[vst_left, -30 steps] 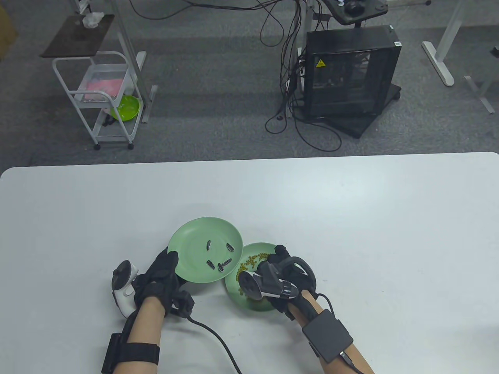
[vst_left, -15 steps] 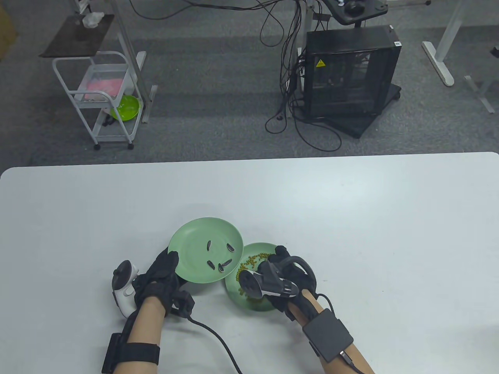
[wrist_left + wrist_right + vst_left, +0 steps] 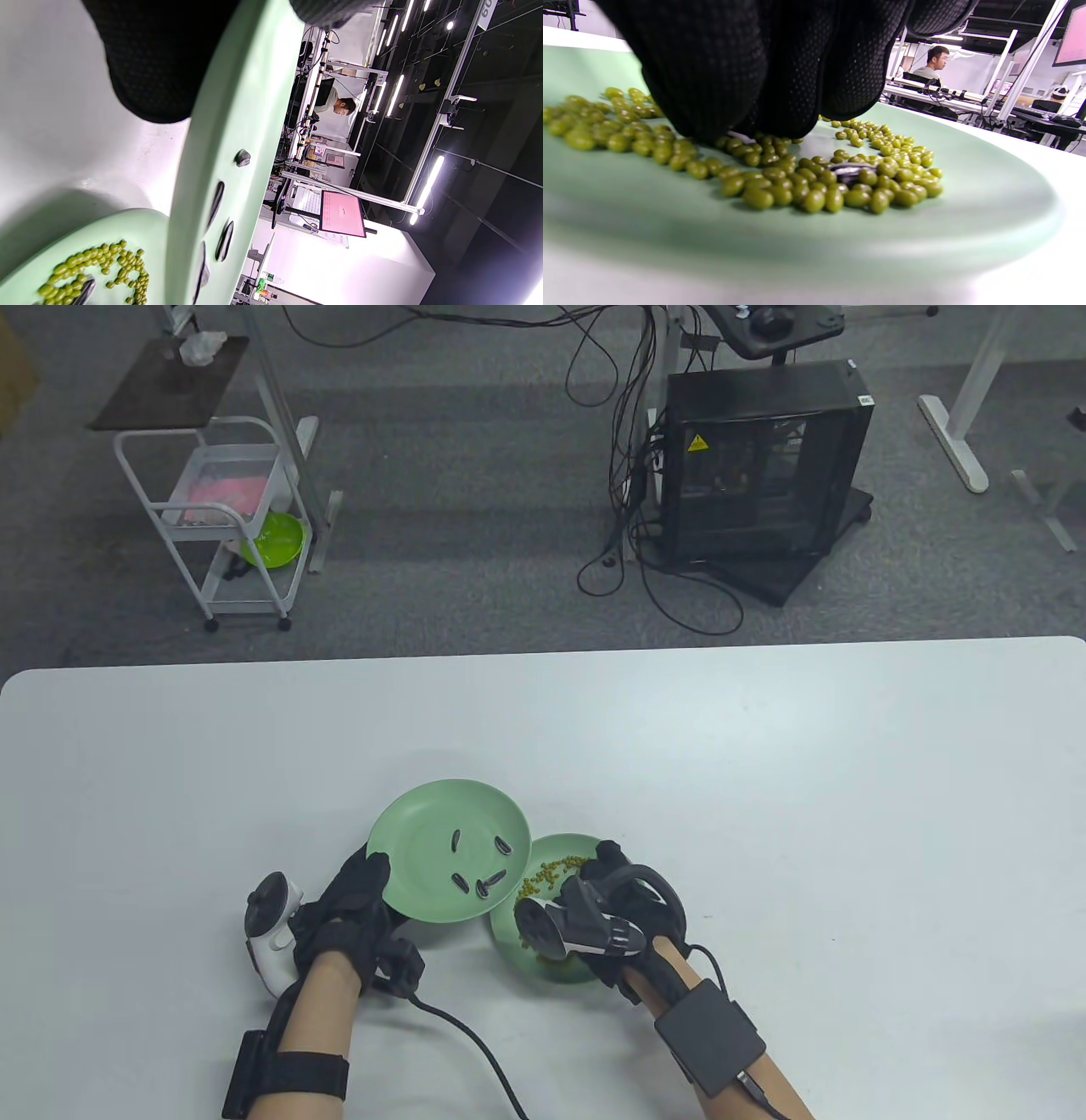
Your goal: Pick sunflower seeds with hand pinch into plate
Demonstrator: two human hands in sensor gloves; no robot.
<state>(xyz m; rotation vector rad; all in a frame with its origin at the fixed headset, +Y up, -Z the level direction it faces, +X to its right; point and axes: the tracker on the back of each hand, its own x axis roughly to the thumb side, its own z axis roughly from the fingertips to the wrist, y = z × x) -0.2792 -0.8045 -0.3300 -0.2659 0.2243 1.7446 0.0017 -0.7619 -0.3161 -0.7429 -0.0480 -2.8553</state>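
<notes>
My left hand (image 3: 352, 899) grips the plate (image 3: 424, 823) at its 7 o'clock rim — my right fingers (image 3: 746, 76) press, bunched, into the beans (image 3: 814, 186); any catch hidden.

L hand (image 3: 352, 903) grips w/ thumb over, R hand (image 3: 607, 899) fingers (image 3: 780, 84) bunched, tips down.
</notes>
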